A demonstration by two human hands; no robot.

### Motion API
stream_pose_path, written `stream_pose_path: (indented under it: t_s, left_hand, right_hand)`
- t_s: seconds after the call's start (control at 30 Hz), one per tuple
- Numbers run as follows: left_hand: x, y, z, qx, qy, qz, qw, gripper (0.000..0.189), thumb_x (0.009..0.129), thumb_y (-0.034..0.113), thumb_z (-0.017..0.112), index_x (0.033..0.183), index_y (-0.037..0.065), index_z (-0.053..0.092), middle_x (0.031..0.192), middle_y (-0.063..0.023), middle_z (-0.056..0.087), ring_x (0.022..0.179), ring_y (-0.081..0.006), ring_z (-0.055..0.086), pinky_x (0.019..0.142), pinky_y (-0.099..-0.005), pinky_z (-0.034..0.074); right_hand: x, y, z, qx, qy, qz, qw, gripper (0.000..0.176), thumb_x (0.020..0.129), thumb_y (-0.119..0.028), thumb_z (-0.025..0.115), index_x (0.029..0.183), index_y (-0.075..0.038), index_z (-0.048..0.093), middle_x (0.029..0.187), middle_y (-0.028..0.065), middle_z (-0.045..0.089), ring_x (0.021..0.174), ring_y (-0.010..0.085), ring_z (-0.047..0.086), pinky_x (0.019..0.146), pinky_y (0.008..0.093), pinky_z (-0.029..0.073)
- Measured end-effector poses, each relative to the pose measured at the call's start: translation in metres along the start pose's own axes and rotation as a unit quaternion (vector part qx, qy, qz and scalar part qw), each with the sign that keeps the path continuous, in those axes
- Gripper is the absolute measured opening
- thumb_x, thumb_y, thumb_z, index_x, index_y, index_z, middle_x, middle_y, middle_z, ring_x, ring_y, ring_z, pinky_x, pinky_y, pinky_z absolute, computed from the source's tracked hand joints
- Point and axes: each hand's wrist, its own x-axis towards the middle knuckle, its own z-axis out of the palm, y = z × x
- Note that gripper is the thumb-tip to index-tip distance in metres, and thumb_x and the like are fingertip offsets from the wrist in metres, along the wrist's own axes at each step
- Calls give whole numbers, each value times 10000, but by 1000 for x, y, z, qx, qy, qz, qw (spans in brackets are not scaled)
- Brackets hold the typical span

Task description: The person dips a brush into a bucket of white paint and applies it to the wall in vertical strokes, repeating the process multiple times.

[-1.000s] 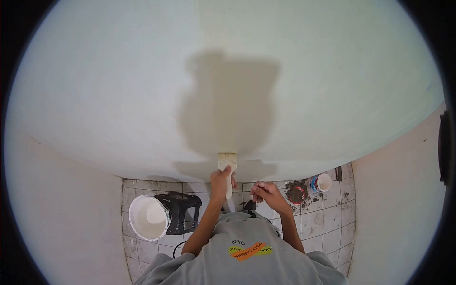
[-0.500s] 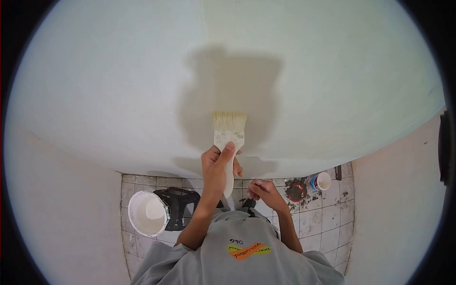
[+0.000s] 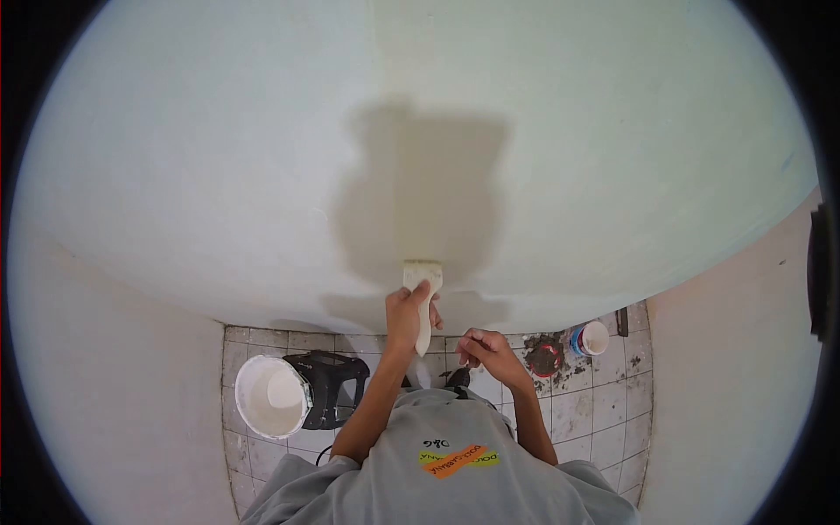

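Note:
My left hand [image 3: 407, 322] is wrapped round the pale handle of a wide flat paintbrush [image 3: 423, 274], thumb along its front. The brush stands upright low on the wall [image 3: 262, 157], and its bristles look foreshortened against the surface. A faint vertical line divides a lighter left part of the wall from a slightly greener right part, passing above the brush. My right hand [image 3: 490, 353] hangs near the foot of the wall, fingers loosely curled in, with nothing visible in them.
On the tiled floor [image 3: 573, 409], a white paint bucket [image 3: 305, 411] stands at left beside a black plastic stool-like object [image 3: 328, 385]. At right are dark debris [image 3: 544, 354] round a red-rimmed piece and a small paint tub [image 3: 595, 338]. Side walls close in on both sides.
My left hand has brought the brush down the wall, and its bristles now show much shorter. My right hand has stayed almost in place.

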Motion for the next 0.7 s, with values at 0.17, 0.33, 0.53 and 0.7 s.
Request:
stream_pose_path:
  t_s: [0.17,0.33,0.53,0.7]
  left_hand:
    - [-49,80,45,14,-60,114,992,342,962,265,571,857,-61,568,493,-64,484,394,-146,449,450,-325,437]
    - [-50,80,41,0,-94,146,985,331,961,261,578,862,-55,568,497,-62,488,398,-134,452,450,-324,436]
    - [15,-34,-10,10,2,48,999,337,951,264,588,867,-61,565,497,-74,498,379,-156,463,404,-336,424]
    - [16,-85,-49,25,59,-72,995,344,935,261,593,857,-73,561,490,-90,500,377,-172,478,385,-339,419]
  right_hand:
    - [-3,-2,1,7,19,-1,1000,241,992,-199,509,870,-28,628,695,5,618,613,57,541,582,204,442]
    - [-1,7,-3,43,9,18,999,235,990,-194,510,876,-23,622,693,6,611,611,59,534,579,207,438]
    - [7,11,-3,18,6,10,1000,220,982,-173,509,872,-19,621,695,12,615,611,63,537,576,208,439]
    - [9,1,-4,-2,-1,-10,1000,216,980,-165,506,875,-19,627,699,17,624,615,66,552,580,209,444]
